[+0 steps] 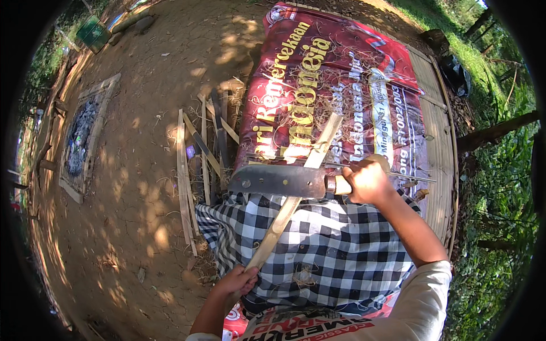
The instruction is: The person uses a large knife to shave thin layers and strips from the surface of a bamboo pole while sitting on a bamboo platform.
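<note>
My right hand [367,179] grips the pale wooden handle of a machete [276,182], its broad dark blade pointing left. Under the blade, a flat bamboo strip [274,234] slants from lower left to upper right, and the blade lies across it. Closed around the strip's lower end is my left hand [239,281]. A black-and-white checked cloth [335,244] covers my lap below the strip. Beyond it a dark red printed banner [347,74] is spread out, strewn with thin curled shavings. A thin rod [418,177] lies near my right hand.
Several split bamboo pieces [185,182] lie on the dirt ground to the left. Farther left is a framed pit of ash [83,136]. Bamboo slats [441,148] edge the platform under the banner at right. A green container [92,34] stands far left.
</note>
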Demonstrator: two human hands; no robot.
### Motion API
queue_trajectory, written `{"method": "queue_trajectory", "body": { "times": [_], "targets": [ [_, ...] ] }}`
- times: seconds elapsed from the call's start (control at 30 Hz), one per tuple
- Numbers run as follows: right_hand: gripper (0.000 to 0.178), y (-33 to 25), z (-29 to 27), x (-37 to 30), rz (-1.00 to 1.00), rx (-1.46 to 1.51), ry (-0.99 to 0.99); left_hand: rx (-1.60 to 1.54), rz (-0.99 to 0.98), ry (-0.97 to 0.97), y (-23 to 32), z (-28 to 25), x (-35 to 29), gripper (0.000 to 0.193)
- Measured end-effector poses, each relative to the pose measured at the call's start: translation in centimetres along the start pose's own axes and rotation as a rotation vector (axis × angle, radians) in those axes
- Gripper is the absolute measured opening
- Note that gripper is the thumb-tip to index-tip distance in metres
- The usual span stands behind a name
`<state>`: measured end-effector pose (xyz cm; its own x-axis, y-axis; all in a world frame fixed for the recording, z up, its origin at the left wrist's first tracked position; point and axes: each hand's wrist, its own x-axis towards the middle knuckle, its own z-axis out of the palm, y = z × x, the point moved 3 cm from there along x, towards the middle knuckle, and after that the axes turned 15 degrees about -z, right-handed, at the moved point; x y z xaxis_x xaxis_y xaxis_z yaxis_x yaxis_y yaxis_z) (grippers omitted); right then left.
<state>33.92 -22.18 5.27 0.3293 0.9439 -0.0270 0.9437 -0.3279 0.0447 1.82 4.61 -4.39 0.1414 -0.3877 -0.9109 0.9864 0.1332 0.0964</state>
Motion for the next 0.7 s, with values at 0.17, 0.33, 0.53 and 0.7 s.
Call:
{"method": "queue_trajectory", "body": {
  "times": [0.17,0.33,0.53,0.7],
  "targets": [
    [0.021,2.6,2.5,0.2,-0.091,0.035,0.166,0.005,0.044,0.007,-0.6,-0.3,0.2,0.045],
    [0.026,5.6,0.9,-3.3,0.169,-0.027,0.117,-0.017,-0.002,-0.003,0.7,0.4,0.6,0.046],
    [0.024,0.7,0.6,-0.7,-0.019,-0.004,0.064,0.092,0.051,0.05,-0.5,-0.6,0.8,0.046],
    [0.033,8.4,0.8,-3.7,0.191,0.008,0.123,0.0,0.023,0.047,0.4,0.5,-0.2,0.043]
  ]
}}
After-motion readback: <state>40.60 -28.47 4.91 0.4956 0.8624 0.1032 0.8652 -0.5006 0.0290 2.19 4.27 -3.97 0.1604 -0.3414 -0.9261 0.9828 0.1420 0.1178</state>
